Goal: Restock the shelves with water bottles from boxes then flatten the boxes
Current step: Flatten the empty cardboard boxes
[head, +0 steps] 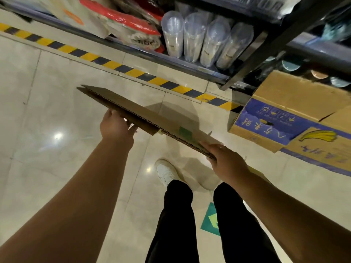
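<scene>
Flattened brown corrugated cardboard box (133, 112) held at both ends: left hand (115, 126) and right hand (226, 160) each gripping an edge. Looks light, stiff, floppy mid-span.

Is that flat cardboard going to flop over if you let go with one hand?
Probably not much. The cardboard looks stiff: it spans straight between the left hand and right hand without sagging. It's likely light, since it's held just by its edge. Its folded layers might slide apart a little.
</scene>
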